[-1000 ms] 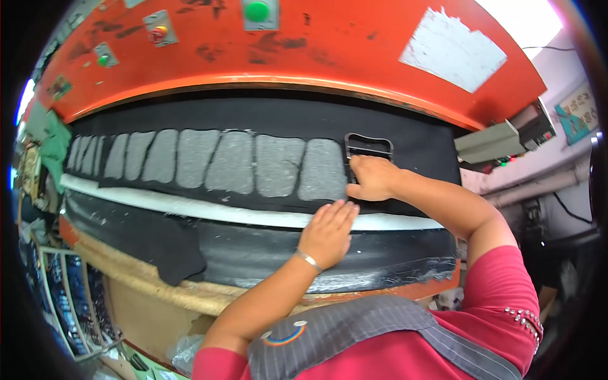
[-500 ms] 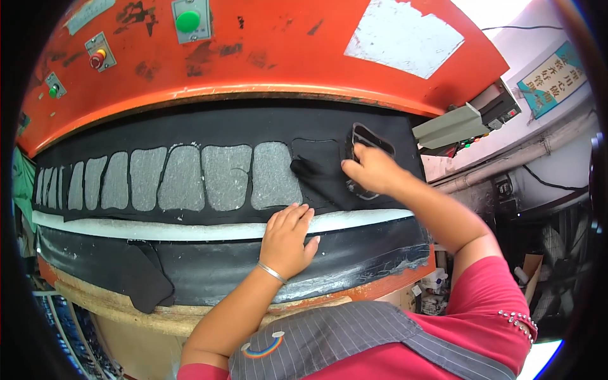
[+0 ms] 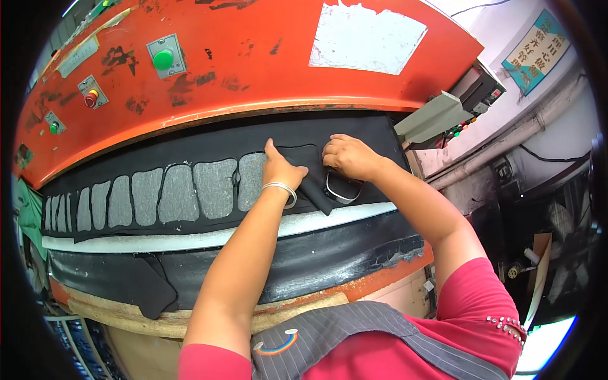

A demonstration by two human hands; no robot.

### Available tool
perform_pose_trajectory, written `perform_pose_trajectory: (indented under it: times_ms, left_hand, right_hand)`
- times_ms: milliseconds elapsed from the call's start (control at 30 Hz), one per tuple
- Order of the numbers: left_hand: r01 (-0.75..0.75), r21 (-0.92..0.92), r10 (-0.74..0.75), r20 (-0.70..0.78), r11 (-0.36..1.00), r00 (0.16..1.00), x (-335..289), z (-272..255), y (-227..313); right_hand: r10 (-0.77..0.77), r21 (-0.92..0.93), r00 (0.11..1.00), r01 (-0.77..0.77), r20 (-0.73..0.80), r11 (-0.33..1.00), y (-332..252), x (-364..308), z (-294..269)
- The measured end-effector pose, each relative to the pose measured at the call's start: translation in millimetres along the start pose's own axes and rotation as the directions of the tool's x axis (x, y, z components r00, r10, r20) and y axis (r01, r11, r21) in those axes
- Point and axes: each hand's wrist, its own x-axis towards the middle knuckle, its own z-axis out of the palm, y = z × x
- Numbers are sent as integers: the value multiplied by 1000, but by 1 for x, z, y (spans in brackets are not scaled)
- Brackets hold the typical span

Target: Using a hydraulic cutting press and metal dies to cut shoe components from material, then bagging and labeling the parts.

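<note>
Curled over the upper end of a dark, rounded, frame-shaped tool (image 3: 342,199), our right hand (image 3: 349,157) has its fingers bent close together, their tips hidden. In the head view, we see the tool's pale, shiny lower rim curving just below that hand, above a long white strip (image 3: 190,240).

Our left hand (image 3: 282,170) lies left of the tool, thumb and one finger spread apart; we cannot tell whether the others pinch anything. Just below and right of it, between hand and tool, is a soft, matte black folded flap (image 3: 315,194).

Under both hands we have a smooth black sheet (image 3: 247,138), patterned leftward with speckled, rough-looking grey shapes (image 3: 180,193), round-cornered and narrowing toward the left; our left hand partly covers the rightmost. Behind rises a scuffed, glossy orange panel (image 3: 266,82).
</note>
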Motion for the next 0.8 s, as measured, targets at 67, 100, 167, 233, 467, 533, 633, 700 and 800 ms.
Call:
perform_pose_trajectory:
  times_ms: [67,100,167,233,467,533,633,700,800]
  left_hand:
    - [19,-28,-17,91,999,996,4,2,-6]
    - [15,-27,-12,90,1000,996,6,4,-12]
    - [-191,-144,187,-40,971,982,7,5,-36]
    - [-316,-155,308,-72,936,949,1,-2,-39]
    - [-563,258,608,-155,785,778,-43,10,-61]
    - [-695,83,690,-252,714,678,-75,-1,-60]
    - [-462,-321,465,-73,827,882,-134,-44,-73]
    - [-442,-343,410,-165,829,897,-155,-81,-88]
    - [-50,-335,-116,-457,941,882,-172,-151,-160]
  right_hand:
    - [12,30,1000,-12,-24,999,3,-6,-3]
    - [40,39,997,-38,-67,999,4,-9,-15]
    - [155,-30,976,-161,-156,986,5,-20,-40]
    - [465,34,866,-467,-184,884,12,-38,-54]
    - [888,327,372,-903,269,279,16,-38,-25]
    - [886,318,326,-922,329,221,10,-33,-15]
    - [888,296,353,-917,293,267,9,-38,7]
    - [893,261,387,-909,232,326,6,-48,10]
    - [892,368,333,-905,306,211,-2,-59,4]
